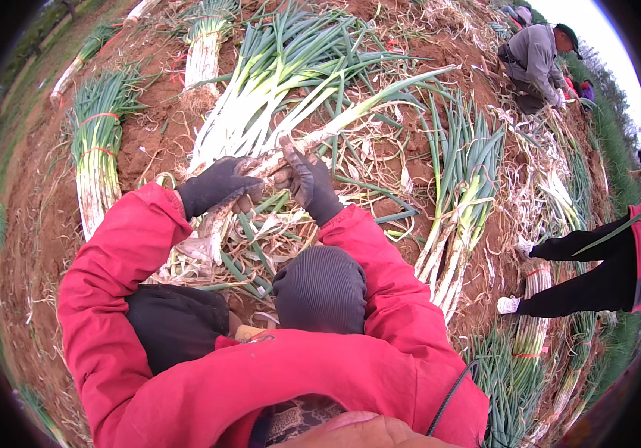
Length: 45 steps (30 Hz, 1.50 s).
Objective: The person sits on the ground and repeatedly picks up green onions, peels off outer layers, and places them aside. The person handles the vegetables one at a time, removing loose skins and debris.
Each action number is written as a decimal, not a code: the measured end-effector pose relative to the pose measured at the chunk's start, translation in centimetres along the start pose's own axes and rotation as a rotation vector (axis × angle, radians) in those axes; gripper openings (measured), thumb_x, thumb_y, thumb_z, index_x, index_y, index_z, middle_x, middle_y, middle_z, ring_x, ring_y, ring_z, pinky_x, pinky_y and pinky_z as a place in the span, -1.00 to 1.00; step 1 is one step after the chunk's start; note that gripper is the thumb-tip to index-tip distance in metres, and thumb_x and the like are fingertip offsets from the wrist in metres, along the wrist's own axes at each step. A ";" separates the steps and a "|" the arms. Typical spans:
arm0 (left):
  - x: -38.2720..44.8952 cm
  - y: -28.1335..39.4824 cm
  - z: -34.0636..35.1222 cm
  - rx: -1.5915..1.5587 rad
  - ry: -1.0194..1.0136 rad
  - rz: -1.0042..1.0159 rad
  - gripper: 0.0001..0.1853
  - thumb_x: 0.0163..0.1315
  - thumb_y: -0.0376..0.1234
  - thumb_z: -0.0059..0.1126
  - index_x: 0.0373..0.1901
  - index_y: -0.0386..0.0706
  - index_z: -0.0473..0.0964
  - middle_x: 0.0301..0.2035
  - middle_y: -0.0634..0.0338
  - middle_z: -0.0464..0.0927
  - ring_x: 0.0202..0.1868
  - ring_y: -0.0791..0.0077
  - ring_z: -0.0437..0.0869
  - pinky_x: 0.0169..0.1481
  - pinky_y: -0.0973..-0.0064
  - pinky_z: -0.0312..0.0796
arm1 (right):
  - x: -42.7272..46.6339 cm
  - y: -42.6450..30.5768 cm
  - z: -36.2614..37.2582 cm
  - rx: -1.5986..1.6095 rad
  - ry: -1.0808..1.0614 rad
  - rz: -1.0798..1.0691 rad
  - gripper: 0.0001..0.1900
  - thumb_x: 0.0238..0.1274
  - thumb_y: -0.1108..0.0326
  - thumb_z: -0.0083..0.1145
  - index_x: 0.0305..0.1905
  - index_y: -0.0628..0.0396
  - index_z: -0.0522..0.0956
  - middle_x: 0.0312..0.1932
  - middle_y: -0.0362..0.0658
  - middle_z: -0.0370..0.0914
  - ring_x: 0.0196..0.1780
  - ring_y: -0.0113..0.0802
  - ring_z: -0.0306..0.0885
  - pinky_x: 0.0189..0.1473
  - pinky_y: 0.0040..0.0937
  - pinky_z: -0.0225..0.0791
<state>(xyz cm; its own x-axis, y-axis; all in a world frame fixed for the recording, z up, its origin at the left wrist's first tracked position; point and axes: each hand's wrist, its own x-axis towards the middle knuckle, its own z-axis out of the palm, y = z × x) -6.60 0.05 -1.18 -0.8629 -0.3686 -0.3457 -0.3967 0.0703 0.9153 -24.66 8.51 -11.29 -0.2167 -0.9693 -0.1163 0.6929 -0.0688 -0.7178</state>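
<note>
Both my hands wear dark fingerless gloves and hold one long green onion stalk [331, 130] slantwise in front of me, its leaves towards the upper right. My left hand [222, 186] grips the lower white part near the root end. Higher on the stalk, my right hand [306, 179] holds it between thumb and fingers. Just beyond my hands lies a loose pile of green onions [264, 84], white stems towards me. Below the hands are peeled dry skins and cut leaves [276, 235]. Further unpeeled green onions [457, 235] lie on the soil to my right.
Bundles tied with red bands stand out at the left [96, 151], the upper left [203, 56] and the lower right [530, 330]. A person in dark trousers [589, 274] stands at the right; another in grey [536, 56] bends down at the upper right. Reddish soil [150, 140] surrounds the onions.
</note>
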 end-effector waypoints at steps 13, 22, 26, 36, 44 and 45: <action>-8.2 -2.1 -0.8 -0.296 0.028 -0.054 -0.69 0.35 -0.18 0.04 -0.40 -0.26 0.48 -0.59 0.26 0.48 -0.70 0.66 0.42 -0.58 0.67 0.25 | 1.8 -2.6 -5.9 -0.108 0.299 -0.302 -0.73 0.26 0.22 0.22 -0.14 0.06 0.36 -0.47 -0.16 0.45 -0.63 -0.38 0.50 -0.67 -0.46 0.38; -6.6 -2.7 -1.4 -0.314 0.071 0.111 -0.72 0.34 -0.17 0.04 -0.26 -0.22 0.47 -0.57 0.28 0.50 -0.70 0.70 0.41 -0.63 0.70 0.23 | -2.9 -4.9 2.5 -0.389 -0.001 -0.253 -0.77 0.16 0.53 0.19 -0.06 0.27 0.50 -0.29 -0.20 0.58 -0.25 -0.53 0.56 -0.20 -0.58 0.43; -6.4 -1.2 -1.5 -0.316 0.150 0.166 -0.72 0.32 -0.17 0.07 -0.19 -0.22 0.47 -0.55 0.28 0.51 -0.71 0.71 0.38 -0.63 0.71 0.21 | -4.2 -7.9 6.1 -0.480 -0.072 -0.179 -0.82 0.17 0.55 0.16 -0.13 0.23 0.49 -0.27 -0.21 0.56 -0.25 -0.54 0.56 -0.20 -0.58 0.45; -5.4 2.2 -2.4 -0.318 0.134 0.389 -0.68 0.34 -0.22 0.06 -0.07 -0.31 0.49 -0.47 0.27 0.53 -0.62 0.74 0.40 -0.56 0.72 0.20 | -8.1 -5.9 13.9 -1.471 -1.349 0.495 -0.54 0.08 0.26 0.23 0.08 0.24 0.47 -0.29 -0.09 0.57 -0.21 -0.38 0.54 -0.21 -0.32 0.42; -8.1 1.3 -3.6 -0.454 0.070 0.310 -0.53 0.32 -0.28 0.07 0.17 -0.36 0.30 -0.50 0.23 0.52 -0.74 0.74 0.39 -0.70 0.79 0.19 | -4.1 -16.0 2.9 -0.733 -0.383 0.233 -0.55 0.40 0.14 -0.02 0.27 0.10 0.37 -0.24 -0.13 0.64 -0.56 -0.64 0.44 -0.52 -0.66 0.37; -8.2 1.2 -3.4 -0.468 0.088 0.287 -0.51 0.32 -0.29 0.07 0.20 -0.36 0.28 -0.51 0.21 0.53 -0.75 0.70 0.39 -0.70 0.75 0.17 | -3.5 -16.4 2.3 -0.428 -0.419 0.062 -0.53 0.44 0.04 -0.09 0.25 0.12 0.38 -0.23 -0.11 0.64 -0.60 -0.65 0.40 -0.55 -0.67 0.35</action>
<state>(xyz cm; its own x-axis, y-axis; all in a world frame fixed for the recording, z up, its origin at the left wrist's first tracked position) 1.07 0.03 3.48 -0.8783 -0.4730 -0.0691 0.0488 -0.2325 0.9714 -33.75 12.45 2.48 0.1650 -0.9850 0.0514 0.3386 0.0077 -0.9409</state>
